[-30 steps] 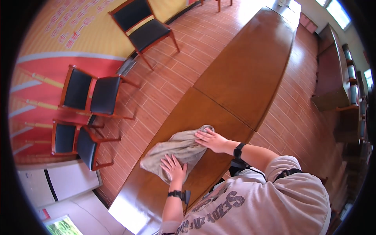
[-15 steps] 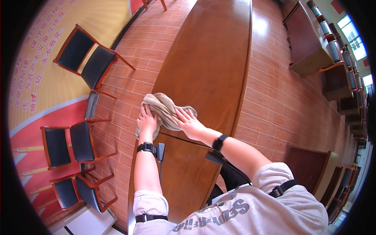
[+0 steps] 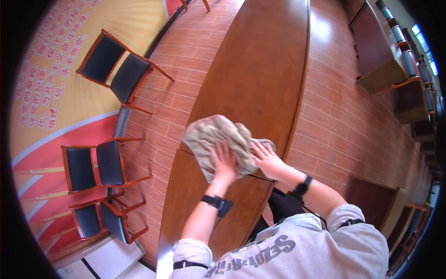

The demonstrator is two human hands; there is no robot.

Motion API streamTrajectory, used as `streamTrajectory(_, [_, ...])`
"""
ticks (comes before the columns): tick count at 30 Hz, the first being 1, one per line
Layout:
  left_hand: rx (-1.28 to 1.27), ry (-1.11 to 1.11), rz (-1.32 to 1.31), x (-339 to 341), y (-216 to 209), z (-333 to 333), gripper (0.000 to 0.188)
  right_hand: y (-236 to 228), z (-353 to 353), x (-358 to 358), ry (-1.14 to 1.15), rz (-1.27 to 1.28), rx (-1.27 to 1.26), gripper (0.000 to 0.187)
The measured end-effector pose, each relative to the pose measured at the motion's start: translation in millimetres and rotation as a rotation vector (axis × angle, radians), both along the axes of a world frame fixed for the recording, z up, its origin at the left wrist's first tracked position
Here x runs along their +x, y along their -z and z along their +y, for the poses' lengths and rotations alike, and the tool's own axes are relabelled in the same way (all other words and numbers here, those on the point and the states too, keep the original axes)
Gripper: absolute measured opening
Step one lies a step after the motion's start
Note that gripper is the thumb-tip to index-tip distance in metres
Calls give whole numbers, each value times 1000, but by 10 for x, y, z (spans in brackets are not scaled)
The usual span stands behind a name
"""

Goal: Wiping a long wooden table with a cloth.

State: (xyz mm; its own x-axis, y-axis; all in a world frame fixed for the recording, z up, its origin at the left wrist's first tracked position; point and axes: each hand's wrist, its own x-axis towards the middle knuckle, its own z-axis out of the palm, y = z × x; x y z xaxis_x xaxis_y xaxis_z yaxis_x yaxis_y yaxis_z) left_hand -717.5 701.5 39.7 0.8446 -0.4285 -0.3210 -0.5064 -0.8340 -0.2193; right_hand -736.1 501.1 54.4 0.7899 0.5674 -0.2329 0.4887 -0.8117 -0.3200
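A crumpled beige cloth (image 3: pixel 211 135) lies across the brown wooden table (image 3: pixel 260 60), over the seam between two table sections. My left hand (image 3: pixel 224 160) presses down on the middle of the cloth, palm down with its fingers spread. At the cloth's right end, near the right table edge, my right hand (image 3: pixel 268 162) rests with fingers stretched out over the fabric. Part of the cloth fans out flat to the left of my left hand, and the rest is bunched in folds between both hands.
Chairs with dark seats, such as this one (image 3: pixel 116 69), stand along the left beside a printed wall panel (image 3: pixel 60 88). Red-brown tiled floor (image 3: pixel 332 116) runs on both sides of the table. Wooden desks (image 3: pixel 378 51) line the right. A white board-like surface (image 3: pixel 111 260) is at lower left.
Both hands have moved right across the table, the left one further, pushing the cloth along. The cloth's left part is now spread flatter. The view has shifted slightly.
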Motion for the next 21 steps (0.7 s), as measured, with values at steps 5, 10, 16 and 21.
streamTrajectory(5, [-228, 1, 126, 45, 52, -1, 72, 0, -56, 242, 75, -61, 54, 59])
streamTrajectory(10, [-259, -183, 129, 573, 129, -55, 77, 33, 233, 1154, 116, 15, 43, 67])
streamTrajectory(16, [-230, -201, -1, 12, 125, -15, 73, -8, 237, 945, -160, 28, -46, 64])
streamTrajectory(21, [-234, -291, 142, -1334, -13, 370, 74, 52, 617, 90, -594, -83, -13, 63])
